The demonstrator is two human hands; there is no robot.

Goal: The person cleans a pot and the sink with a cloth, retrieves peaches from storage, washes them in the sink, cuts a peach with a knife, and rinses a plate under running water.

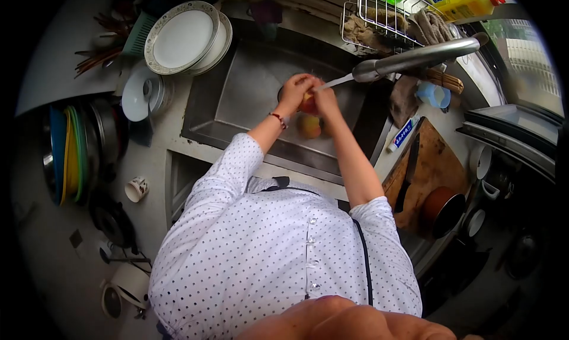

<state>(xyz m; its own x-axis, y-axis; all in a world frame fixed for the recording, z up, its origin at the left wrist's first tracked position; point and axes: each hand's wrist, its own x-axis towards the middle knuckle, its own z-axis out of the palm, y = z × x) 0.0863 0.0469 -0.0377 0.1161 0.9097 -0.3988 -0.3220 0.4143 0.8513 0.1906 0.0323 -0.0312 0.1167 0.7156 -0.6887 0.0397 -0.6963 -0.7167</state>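
Over the metal sink (237,97), my left hand (294,91) and my right hand (323,94) are both closed around a reddish apple (307,104). The fingers partly cover it. Water runs from the faucet (409,58) in a white stream onto my right hand. Just below the hands, a second apple (309,127), yellow and red, lies on the sink bottom. A beaded bracelet (278,121) circles my left wrist.
Stacked plates (182,37) and bowls (142,94) stand left of the sink. To the right are a cutting board (438,168) with a knife (408,174), a toothpaste tube (403,134) and a brown pot (441,211). A wire rack (385,20) is behind the faucet.
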